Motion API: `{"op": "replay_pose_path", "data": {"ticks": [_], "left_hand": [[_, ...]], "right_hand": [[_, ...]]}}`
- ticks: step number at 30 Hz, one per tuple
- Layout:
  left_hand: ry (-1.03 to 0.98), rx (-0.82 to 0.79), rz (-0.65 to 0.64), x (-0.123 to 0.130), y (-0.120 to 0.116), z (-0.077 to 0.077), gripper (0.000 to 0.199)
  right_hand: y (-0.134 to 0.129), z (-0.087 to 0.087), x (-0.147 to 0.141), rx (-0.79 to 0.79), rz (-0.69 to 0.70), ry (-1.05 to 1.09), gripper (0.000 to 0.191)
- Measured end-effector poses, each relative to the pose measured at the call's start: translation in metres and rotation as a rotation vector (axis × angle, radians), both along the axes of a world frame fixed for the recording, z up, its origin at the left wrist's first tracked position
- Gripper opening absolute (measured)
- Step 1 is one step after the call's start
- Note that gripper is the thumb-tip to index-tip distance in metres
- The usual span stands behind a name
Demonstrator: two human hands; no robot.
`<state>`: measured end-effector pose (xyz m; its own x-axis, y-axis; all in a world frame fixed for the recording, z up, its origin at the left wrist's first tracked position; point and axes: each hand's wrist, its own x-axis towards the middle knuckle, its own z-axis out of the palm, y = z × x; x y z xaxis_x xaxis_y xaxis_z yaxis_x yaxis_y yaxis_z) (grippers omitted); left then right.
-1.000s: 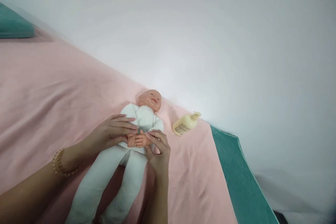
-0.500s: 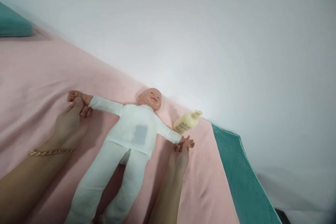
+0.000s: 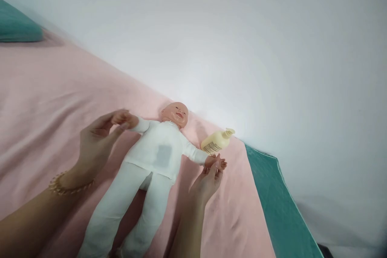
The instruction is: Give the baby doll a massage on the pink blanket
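A baby doll [image 3: 151, 141] with a white cloth body and a plastic head lies face up on a pink sheet [image 3: 242, 201]. My left hand [image 3: 98, 139], with a beaded bracelet at the wrist, is closed on the doll's hand at the left, thumb below and fingers behind it. That doll arm is bent in toward the body. At the right, my right hand [image 3: 208, 179] grips the doll's other wrist between thumb and fingers, with that arm stretched outward. The doll's feet are mostly out of view at the bottom.
A pale yellow pump bottle [image 3: 216, 141] lies tilted beside the doll's right-side arm, close to the white wall [image 3: 242, 48]. A green pillow-like object [image 3: 18, 24] is at the far left. Green material [image 3: 276, 193] shows past the sheet's right edge.
My left hand has moved right and inward, bringing the doll's arm from stretched out to bent near its shoulder. My right hand stays at the other wrist, almost unmoved.
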<state>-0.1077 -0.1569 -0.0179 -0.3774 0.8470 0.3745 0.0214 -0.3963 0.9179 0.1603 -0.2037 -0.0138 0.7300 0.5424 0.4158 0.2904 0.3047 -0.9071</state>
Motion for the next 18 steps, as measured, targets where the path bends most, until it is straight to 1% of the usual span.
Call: {"op": "replay_pose_path", "data": {"ticks": [1, 2, 3, 5, 7, 8, 10, 12, 15, 18], "left_hand": [[0.038, 0.029, -0.04, 0.005, -0.003, 0.003, 0.03], [0.121, 0.073, -0.107, 0.009, -0.005, 0.005, 0.027], [0.221, 0.141, -0.173, 0.012, -0.006, 0.005, 0.024], [0.42, 0.306, -0.301, 0.015, -0.005, 0.003, 0.019], [0.564, 0.429, -0.374, 0.015, -0.002, -0.002, 0.021], [0.611, 0.46, -0.389, 0.015, 0.0, -0.004, 0.022], [0.675, 0.474, -0.405, 0.014, 0.003, -0.008, 0.026], [0.709, 0.472, -0.413, 0.014, 0.006, -0.012, 0.027], [0.747, 0.43, -0.441, 0.014, 0.007, -0.015, 0.026], [0.766, 0.4, -0.462, 0.015, 0.007, -0.015, 0.026]], "right_hand": [[-0.002, 0.003, -0.006, 0.008, -0.029, 0.043, 0.037], [-0.004, 0.006, -0.014, 0.02, -0.029, 0.058, 0.034], [-0.005, 0.008, -0.022, 0.033, 0.006, 0.032, 0.032], [-0.006, 0.01, -0.037, 0.071, 0.132, -0.127, 0.03], [-0.005, 0.008, -0.047, 0.112, 0.266, -0.373, 0.032], [-0.005, 0.005, -0.05, 0.13, 0.321, -0.507, 0.034], [-0.003, 0.002, -0.05, 0.161, 0.392, -0.731, 0.038], [-0.002, 0.001, -0.048, 0.167, 0.423, -0.856, 0.04], [-0.002, 0.005, -0.045, 0.138, 0.458, -0.936, 0.042], [-0.004, 0.01, -0.044, 0.111, 0.511, -0.983, 0.046]]}}
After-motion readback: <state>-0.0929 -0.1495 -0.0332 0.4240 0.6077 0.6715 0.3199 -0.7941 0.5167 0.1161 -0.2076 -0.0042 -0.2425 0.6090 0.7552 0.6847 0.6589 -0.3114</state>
